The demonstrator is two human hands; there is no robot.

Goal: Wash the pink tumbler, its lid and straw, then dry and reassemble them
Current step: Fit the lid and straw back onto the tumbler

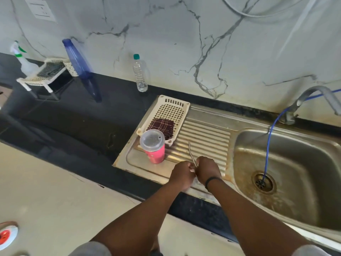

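- Head view, hands: the left hand [181, 173] and the right hand [207, 169] meet knuckle to knuckle over the front edge of the ridged stainless-steel draining board [206, 133]. Both have curled fingers closed on the lower end of the thin, clear straw [191, 156], whose free end slants up and away over the ridges.
- Head view, tumbler: the pink cylindrical tumbler [156, 154] stands upright on the flat left part of the draining board, just left of the hands, and the translucent round lid [151, 139] sits on top of it.
- Head view, drying gear: a folded dark maroon checked cloth [162, 126] lies in the cream plastic lattice tray [171, 109], directly behind the tumbler.
- Head view, sink: the steel basin [287, 174] is to the right, with a thin blue hose [269, 145] running down into the drain. I cannot tell whether water flows from the curved metal tap [313, 97].
- Step in hand, as I judge it: the straw is being worked or wiped between the fingers.
- To do it well: keep one hand anchoring the end while the other slides along the full length, grip lightly so the thin tube does not kink, and keep the free end clear of the tumbler so it is not knocked over.
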